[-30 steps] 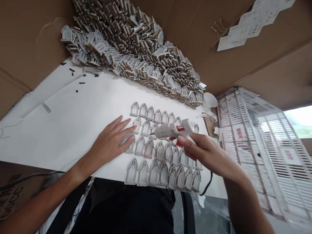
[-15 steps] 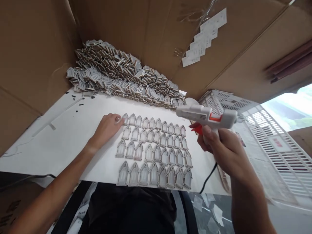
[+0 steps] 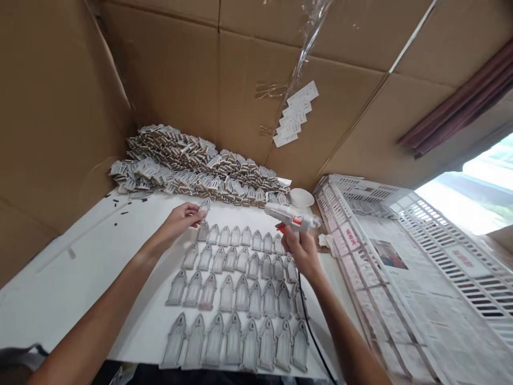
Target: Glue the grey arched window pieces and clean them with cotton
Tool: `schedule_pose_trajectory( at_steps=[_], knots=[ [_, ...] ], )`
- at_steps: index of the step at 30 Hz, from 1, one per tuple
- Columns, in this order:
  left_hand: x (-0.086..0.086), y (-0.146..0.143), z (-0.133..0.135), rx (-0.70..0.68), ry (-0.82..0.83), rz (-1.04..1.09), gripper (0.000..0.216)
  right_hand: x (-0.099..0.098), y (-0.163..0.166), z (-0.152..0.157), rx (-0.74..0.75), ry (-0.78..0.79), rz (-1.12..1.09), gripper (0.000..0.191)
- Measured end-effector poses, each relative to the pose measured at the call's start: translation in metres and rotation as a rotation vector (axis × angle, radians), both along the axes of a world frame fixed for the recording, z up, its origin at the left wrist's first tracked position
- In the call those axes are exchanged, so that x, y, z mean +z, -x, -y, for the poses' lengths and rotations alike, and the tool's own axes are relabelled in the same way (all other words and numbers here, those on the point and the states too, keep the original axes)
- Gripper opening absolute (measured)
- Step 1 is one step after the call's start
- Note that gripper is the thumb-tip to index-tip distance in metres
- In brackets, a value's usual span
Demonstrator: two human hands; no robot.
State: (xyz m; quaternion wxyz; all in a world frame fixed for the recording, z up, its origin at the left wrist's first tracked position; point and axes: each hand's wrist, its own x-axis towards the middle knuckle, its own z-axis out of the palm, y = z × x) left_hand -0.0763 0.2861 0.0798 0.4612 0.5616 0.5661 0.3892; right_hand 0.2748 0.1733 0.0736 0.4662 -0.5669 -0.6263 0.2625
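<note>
Brown cardboard (image 3: 172, 75) walls in the back and the left of the white bench (image 3: 108, 240). On the right stands a white slatted crate (image 3: 435, 230). Along the back, against the cardboard, runs a long heap (image 3: 180, 174) of small pointed frames, and in front of it four rows (image 3: 240, 294) of the same lie flat, their points away from the person. White labels (image 3: 293, 115) hang stepwise on the cardboard above.

The right hand (image 3: 303, 254) is wrapped round the grip of a white glue gun (image 3: 289, 215), whose nose points left near the far row's right end; a black cord (image 3: 311, 326) trails down from it. The left hand (image 3: 185, 216) pinches one frame (image 3: 206, 205) upright between thumb and fingers, just beyond the far row's left end. A white bowl (image 3: 302, 198) sits behind the gun. Tiny black bits (image 3: 124, 213) lie scattered at the back left.
</note>
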Motion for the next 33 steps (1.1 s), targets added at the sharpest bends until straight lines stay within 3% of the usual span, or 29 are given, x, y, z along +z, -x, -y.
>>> schedule_pose_trajectory(
  at_steps=[4, 7, 10, 14, 20, 33],
  knots=[
    [0.026, -0.060, -0.005, -0.140, -0.035, 0.187, 0.078, -0.012, -0.001, 0.008, -0.053, -0.109, -0.012, 0.059],
    [0.040, -0.098, 0.001, -0.271, -0.022, 0.249, 0.067, -0.009, -0.001, 0.018, -0.076, -0.166, 0.068, 0.049],
    [0.046, -0.118, 0.014, -0.374, 0.013, 0.265, 0.055, -0.001, 0.003, 0.024, -0.033, -0.201, 0.176, 0.039],
    [0.045, -0.121, 0.027, -0.377, 0.044, 0.280, 0.044, 0.003, 0.009, 0.028, 0.007, -0.271, 0.206, 0.026],
    [0.036, -0.113, 0.025, -0.350, 0.085, 0.233, 0.046, 0.003, 0.010, 0.029, -0.034, -0.277, 0.251, 0.025],
    [0.041, -0.107, 0.031, -0.352, 0.100, 0.137, 0.047, -0.003, 0.013, 0.024, -0.091, -0.355, 0.266, 0.040]
  ],
)
